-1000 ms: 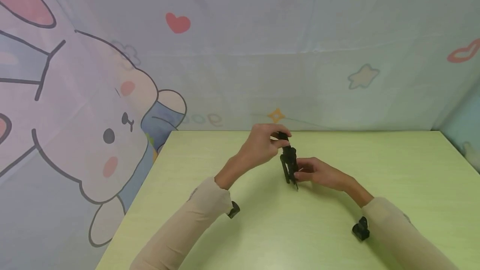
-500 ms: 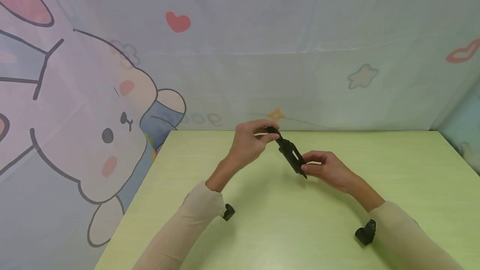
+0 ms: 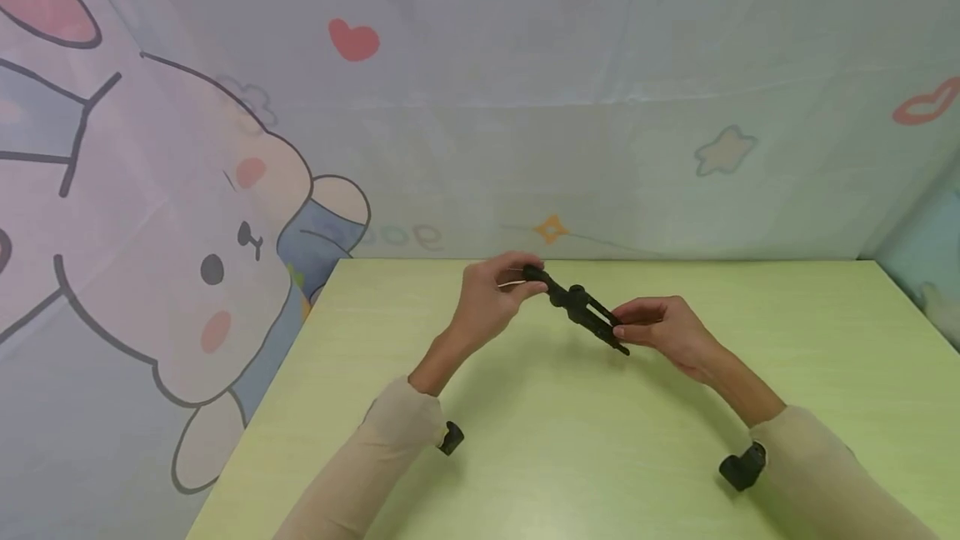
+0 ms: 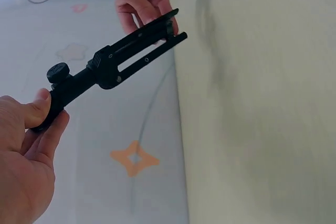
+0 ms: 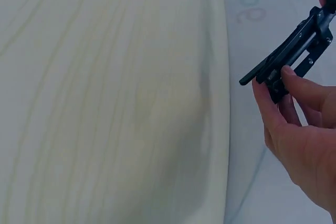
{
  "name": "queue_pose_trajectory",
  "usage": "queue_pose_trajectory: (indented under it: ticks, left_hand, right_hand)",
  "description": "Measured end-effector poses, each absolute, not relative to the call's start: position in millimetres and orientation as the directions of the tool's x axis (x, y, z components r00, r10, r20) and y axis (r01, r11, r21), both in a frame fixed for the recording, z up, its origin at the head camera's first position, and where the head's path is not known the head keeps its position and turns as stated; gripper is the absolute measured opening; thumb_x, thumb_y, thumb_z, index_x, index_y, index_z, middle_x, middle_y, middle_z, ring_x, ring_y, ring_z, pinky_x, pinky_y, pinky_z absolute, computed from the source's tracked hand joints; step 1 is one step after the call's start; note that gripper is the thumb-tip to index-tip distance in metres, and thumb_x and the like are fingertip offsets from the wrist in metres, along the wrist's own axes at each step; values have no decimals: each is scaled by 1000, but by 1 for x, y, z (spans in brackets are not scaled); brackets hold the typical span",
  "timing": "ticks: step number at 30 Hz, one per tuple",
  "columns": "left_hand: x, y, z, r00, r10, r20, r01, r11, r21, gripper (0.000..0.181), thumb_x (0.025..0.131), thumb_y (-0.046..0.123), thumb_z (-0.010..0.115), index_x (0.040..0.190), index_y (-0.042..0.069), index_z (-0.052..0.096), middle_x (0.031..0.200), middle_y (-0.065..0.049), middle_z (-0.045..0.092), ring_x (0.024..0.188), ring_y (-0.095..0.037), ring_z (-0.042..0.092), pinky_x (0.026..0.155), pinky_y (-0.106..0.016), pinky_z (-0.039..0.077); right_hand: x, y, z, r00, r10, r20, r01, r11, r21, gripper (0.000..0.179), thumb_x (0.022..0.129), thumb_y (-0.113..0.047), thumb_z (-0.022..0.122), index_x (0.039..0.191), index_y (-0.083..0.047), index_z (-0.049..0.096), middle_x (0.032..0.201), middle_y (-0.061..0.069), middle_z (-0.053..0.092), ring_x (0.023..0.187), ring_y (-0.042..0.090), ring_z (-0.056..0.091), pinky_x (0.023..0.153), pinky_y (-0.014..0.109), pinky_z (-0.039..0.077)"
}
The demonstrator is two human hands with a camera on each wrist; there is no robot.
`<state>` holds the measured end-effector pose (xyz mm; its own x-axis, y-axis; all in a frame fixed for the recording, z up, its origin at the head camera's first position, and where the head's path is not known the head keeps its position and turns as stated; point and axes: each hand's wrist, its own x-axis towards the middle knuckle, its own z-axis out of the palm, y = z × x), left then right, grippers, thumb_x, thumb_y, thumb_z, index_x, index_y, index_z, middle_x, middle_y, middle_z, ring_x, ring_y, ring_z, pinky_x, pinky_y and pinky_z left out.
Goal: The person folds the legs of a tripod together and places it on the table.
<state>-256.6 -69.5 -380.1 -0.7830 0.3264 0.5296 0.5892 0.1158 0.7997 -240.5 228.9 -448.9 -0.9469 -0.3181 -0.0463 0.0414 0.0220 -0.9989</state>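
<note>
Both hands hold a black mini tripod (image 3: 577, 307) just above the table, tilted with its head up to the left and its legs down to the right. My left hand (image 3: 486, 307) pinches the head end between thumb and fingers. Beside that grip, a round knob (image 4: 58, 72) sticks out from the tube in the left wrist view. The legs (image 4: 147, 59) lie nearly side by side, with a narrow gap between them. Toward their tips, my right hand (image 5: 304, 129) pinches a leg between thumb and fingers.
A pale yellow-green table (image 3: 570, 457) lies under the hands. Behind it hangs a light cloth (image 3: 480, 148) printed with hearts, a star and a rabbit. Small black cameras (image 3: 742, 467) sit at both wrists.
The tripod has swung from nearly upright to a slanted, flatter pose. My left hand has moved left with the head end, and my right hand has shifted right along with the legs.
</note>
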Motion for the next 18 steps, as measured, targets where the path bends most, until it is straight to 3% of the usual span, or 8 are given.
queue_pose_trajectory:
  ticks: [9,18]
  left_hand:
    - [-262,-82,-402,-818,309,485,552,185,813,21,84,-5,83,104,-4,76,101,-15,76,92,-26,76,81,-28,61]
    - [-265,-93,-425,-834,381,400,526,326,786,22,86,-1,83,107,-2,78,106,-12,74,98,-26,73,81,-23,59]
  right_hand:
    - [-235,227,-438,-970,-232,78,-167,393,-904,25,94,-8,77,118,2,76,116,15,74,97,18,74,84,29,57]
    - [-234,221,-437,-948,-246,200,-309,573,-759,18,94,-4,77,111,-3,78,111,12,76,102,34,71,73,31,56]
